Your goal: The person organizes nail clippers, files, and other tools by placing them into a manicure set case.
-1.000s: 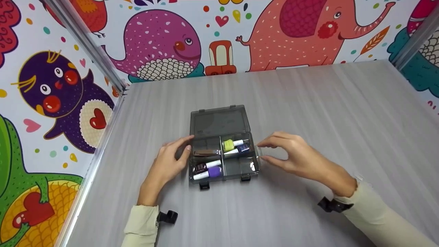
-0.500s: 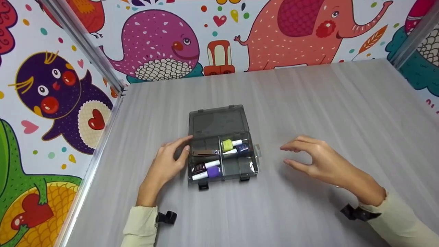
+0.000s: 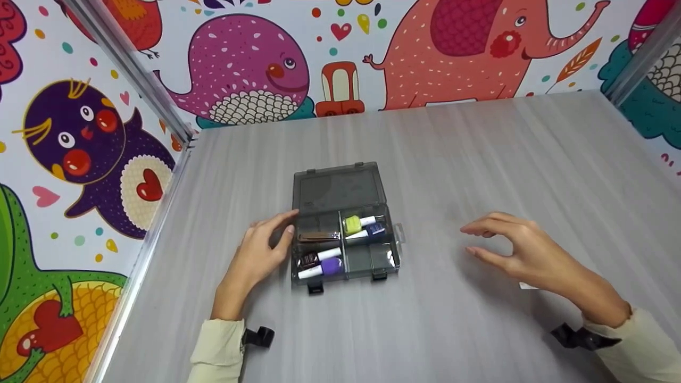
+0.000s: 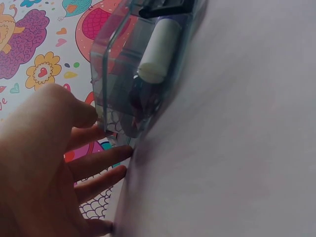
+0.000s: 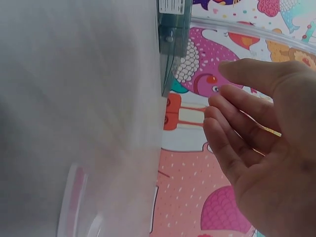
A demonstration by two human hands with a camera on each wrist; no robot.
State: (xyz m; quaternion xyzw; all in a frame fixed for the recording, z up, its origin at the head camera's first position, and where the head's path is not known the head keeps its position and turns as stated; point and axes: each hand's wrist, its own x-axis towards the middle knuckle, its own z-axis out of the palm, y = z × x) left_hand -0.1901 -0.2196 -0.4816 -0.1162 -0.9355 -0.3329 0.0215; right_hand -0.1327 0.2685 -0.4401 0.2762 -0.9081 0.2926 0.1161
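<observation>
A grey see-through compartment box lies on the table with its lid folded back. In its left part are a nail clipper, a dark nail polish bottle and a purple one. The right part holds a yellow-green bottle and a navy one. My left hand rests at the box's left side, thumb and fingertips by its wall, fingers loosely extended. My right hand hovers right of the box, fingers relaxed, with nothing in it.
A small white flat item shows partly from beneath the right hand. The light grey table meets printed cartoon walls at the back and left. Two black latches hang at the box's front edge.
My right hand has drawn away from the box's right side, moving right and slightly toward me. The white flat item has come partly into view. The left hand stays by the box.
</observation>
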